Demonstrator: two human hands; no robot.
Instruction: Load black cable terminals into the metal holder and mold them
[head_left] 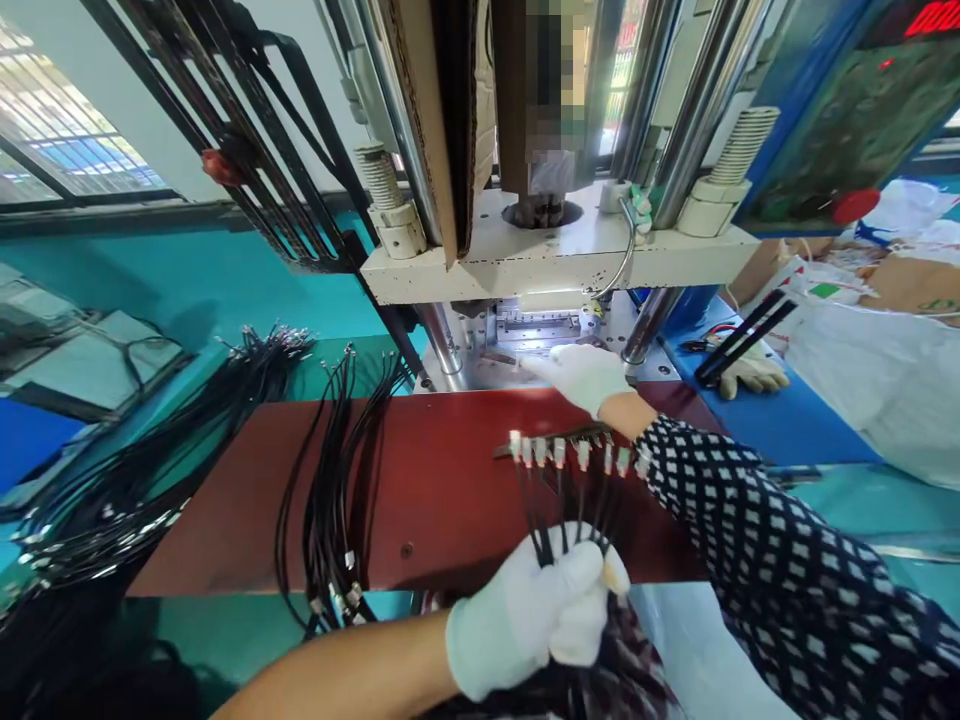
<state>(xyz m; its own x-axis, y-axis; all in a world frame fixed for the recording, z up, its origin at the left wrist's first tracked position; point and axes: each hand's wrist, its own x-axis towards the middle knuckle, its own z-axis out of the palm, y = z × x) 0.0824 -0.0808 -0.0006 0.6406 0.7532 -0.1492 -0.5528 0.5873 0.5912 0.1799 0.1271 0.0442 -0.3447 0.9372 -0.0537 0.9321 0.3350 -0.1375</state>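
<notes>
My left hand (536, 600), in a white glove, is closed around a bunch of black cables (564, 510). Their metal connector ends (560, 453) fan out upward in a row above the fist. My right hand (589, 375), gloved as well, reaches over the front of the machine's metal bed (480, 372). Its fingers stretch to the left, low over the bed, with nothing visible in them. Just behind that hand is a lit metal mould (540, 325). Below its wrist a dark metal bar (555, 440) lies on the red-brown board (450, 500), partly behind the connectors.
More black cables (337, 480) hang across the board's left part, and a large heap (150, 480) lies farther left. The white press plate (555, 270) spans above the bed between steel columns. At right are a control box (840, 130), a work glove (754, 372) and white sacks (885, 370).
</notes>
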